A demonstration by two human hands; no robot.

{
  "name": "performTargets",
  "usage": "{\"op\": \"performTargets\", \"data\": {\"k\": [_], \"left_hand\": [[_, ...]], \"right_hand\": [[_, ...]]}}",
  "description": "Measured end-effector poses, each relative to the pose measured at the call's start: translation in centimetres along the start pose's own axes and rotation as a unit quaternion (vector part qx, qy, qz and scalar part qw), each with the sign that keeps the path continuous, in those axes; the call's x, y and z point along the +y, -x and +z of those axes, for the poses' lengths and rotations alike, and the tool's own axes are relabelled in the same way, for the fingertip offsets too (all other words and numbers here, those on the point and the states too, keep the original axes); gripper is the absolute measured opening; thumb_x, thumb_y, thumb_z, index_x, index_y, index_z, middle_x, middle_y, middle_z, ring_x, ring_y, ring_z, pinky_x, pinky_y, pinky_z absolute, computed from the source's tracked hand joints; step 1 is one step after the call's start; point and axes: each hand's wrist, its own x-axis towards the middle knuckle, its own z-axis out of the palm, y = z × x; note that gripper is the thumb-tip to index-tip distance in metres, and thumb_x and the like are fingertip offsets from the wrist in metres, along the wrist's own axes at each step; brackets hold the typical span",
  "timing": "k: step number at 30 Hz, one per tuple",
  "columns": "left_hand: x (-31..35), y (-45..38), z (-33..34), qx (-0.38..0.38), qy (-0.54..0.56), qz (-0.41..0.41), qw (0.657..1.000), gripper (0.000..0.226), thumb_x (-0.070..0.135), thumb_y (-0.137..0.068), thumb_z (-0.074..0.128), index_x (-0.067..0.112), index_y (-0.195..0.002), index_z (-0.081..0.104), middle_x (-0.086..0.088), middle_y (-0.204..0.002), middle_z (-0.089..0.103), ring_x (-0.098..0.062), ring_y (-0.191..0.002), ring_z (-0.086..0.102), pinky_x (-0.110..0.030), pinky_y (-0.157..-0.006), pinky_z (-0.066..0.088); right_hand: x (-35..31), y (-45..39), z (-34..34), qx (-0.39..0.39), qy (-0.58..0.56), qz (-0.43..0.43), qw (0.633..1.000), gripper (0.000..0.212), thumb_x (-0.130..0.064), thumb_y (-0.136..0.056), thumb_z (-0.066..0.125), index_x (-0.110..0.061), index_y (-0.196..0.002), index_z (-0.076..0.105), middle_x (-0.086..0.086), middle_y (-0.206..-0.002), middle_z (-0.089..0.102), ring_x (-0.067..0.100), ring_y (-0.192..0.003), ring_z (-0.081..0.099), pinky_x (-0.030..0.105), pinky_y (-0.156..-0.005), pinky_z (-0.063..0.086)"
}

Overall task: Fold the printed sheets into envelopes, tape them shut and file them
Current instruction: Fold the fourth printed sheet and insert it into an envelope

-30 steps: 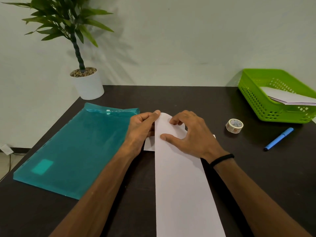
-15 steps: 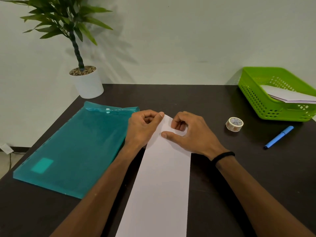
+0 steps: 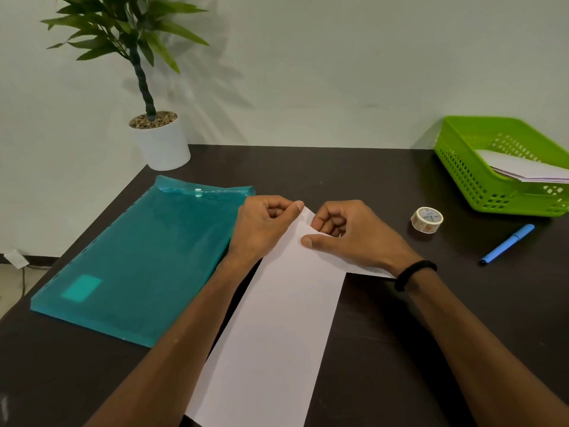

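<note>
1. Folded white sheet (image 3: 277, 318): a long narrow strip lying on the dark bench (image 3: 385, 349), angled from the near edge toward the hands; a second paper edge shows under the right wrist.
2. Left hand (image 3: 264, 224): fingers curled, thumb and forefinger pinching the sheet's far corner.
3. Right hand (image 3: 351, 234): fingers curled at the far end, thumb pressed flat on the paper, holding it down.
4. Teal plastic folder (image 3: 138, 260): just left of the sheet, flap end toward the wall.
5. Tape roll (image 3: 426, 219) and blue pen (image 3: 508, 243): right of the hands, untouched.
6. Green basket (image 3: 462, 155): far right, holding further papers.
7. Risk: the strip lies askew, so a crease pressed now would likely run crooked; uneven edges would leave gaps for the tape. Sideways pull from the pinch could also slide or tear the corner.
</note>
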Motion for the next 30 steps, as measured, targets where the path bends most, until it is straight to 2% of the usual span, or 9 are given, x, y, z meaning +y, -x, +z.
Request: {"op": "performTargets", "data": {"k": [5, 8, 11, 14, 17, 20, 23, 27, 30], "left_hand": [[0.7, 0.1, -0.9, -0.115, 0.144, -0.124, 0.975, 0.045, 0.056, -0.095, 0.066, 0.014, -0.079, 0.072, -0.001, -0.08, 0.073, -0.017, -0.07, 0.066, -0.032, -0.067, 0.052], [0.6, -0.6, -1.7, -0.175, 0.244, -0.216, 0.929, 0.06, 0.065, -0.097, 0.055, 0.012, -0.109, 0.078, -0.012, -0.104, 0.077, -0.025, -0.09, 0.072, -0.042, -0.084, 0.053], [0.7, -0.6, -3.0, -0.209, 0.387, -0.259, 0.86, 0.059, 0.057, -0.103, 0.046, 0.009, -0.125, 0.074, -0.014, -0.111, 0.076, -0.025, -0.093, 0.072, -0.038, -0.088, 0.053], [1.4, -0.1, -4.1, -0.209, 0.444, -0.293, 0.82, 0.047, 0.048, -0.103, 0.052, 0.011, -0.117, 0.078, -0.009, -0.113, 0.077, -0.022, -0.094, 0.074, -0.038, -0.085, 0.059], [-1.7, -1.0, -4.7, -0.118, 0.443, -0.322, 0.828, 0.037, 0.041, -0.091, 0.073, 0.009, -0.11, 0.068, -0.013, -0.111, 0.069, -0.031, -0.096, 0.064, -0.042, -0.085, 0.059], [-2.7, -1.3, -3.8, -0.093, 0.505, -0.271, 0.814, 0.021, 0.018, -0.101, 0.059, 0.009, -0.119, 0.065, -0.017, -0.131, 0.067, -0.035, -0.113, 0.067, -0.049, -0.096, 0.059], [0.7, 0.6, -2.2, -0.19, 0.448, -0.182, 0.854, 0.043, -0.007, -0.087, 0.067, 0.004, -0.128, 0.062, -0.019, -0.123, 0.073, -0.038, -0.113, 0.071, -0.043, -0.094, 0.061], [1.6, 1.1, -1.0, -0.174, 0.381, -0.148, 0.896, 0.053, 0.007, -0.075, 0.082, 0.002, -0.125, 0.066, -0.011, -0.123, 0.075, -0.032, -0.12, 0.069, -0.049, -0.107, 0.053], [1.8, 0.8, -0.5, -0.106, 0.449, -0.146, 0.875, 0.058, 0.007, -0.084, 0.077, 0.01, -0.139, 0.059, -0.009, -0.133, 0.07, -0.03, -0.123, 0.067, -0.055, -0.099, 0.056]], "right_hand": [[0.2, 0.3, -1.6, 0.032, -0.111, -0.004, 0.993, 0.023, -0.028, -0.084, 0.086, -0.01, -0.092, 0.074, 0.008, -0.085, 0.078, 0.023, -0.079, 0.075, 0.037, -0.078, 0.061], [0.4, 0.4, -2.5, 0.092, -0.16, -0.003, 0.983, 0.022, -0.026, -0.086, 0.085, -0.008, -0.092, 0.074, 0.007, -0.087, 0.078, 0.016, -0.077, 0.073, 0.025, -0.068, 0.057], [1.1, 0.4, -3.4, 0.153, -0.214, 0.018, 0.965, 0.019, -0.025, -0.088, 0.082, -0.009, -0.094, 0.073, 0.005, -0.09, 0.079, 0.017, -0.08, 0.074, 0.033, -0.071, 0.06], [1.6, 0.2, -4.0, 0.211, -0.276, 0.021, 0.938, 0.011, -0.021, -0.089, 0.081, -0.015, -0.088, 0.071, -0.002, -0.084, 0.077, 0.009, -0.075, 0.069, 0.024, -0.067, 0.053], [2.1, -0.1, -4.3, 0.289, -0.29, 0.046, 0.911, 0.012, -0.025, -0.092, 0.08, -0.018, -0.09, 0.07, -0.007, -0.084, 0.077, 0.007, -0.077, 0.067, 0.027, -0.069, 0.05], [2.5, -0.5, -3.9, 0.374, -0.293, 0.082, 0.876, 0.013, -0.026, -0.092, 0.081, -0.017, -0.09, 0.07, -0.013, -0.072, 0.072, 0.0, -0.062, 0.061, 0.023, -0.06, 0.049], [2.5, -0.9, -2.5, 0.391, -0.285, 0.114, 0.868, 0.015, -0.026, -0.092, 0.081, -0.016, -0.089, 0.071, -0.012, -0.065, 0.069, 0.001, -0.052, 0.056, 0.022, -0.052, 0.05], [1.9, -0.9, -1.4, 0.37, -0.252, 0.095, 0.889, 0.016, -0.029, -0.093, 0.08, -0.016, -0.092, 0.071, -0.009, -0.065, 0.072, 0.002, -0.051, 0.056, 0.021, -0.05, 0.052], [1.2, -0.6, -1.3, 0.345, -0.25, 0.075, 0.901, 0.02, -0.031, -0.092, 0.08, -0.015, -0.099, 0.072, -0.007, -0.073, 0.076, 0.006, -0.055, 0.062, 0.022, -0.054, 0.055]]}}
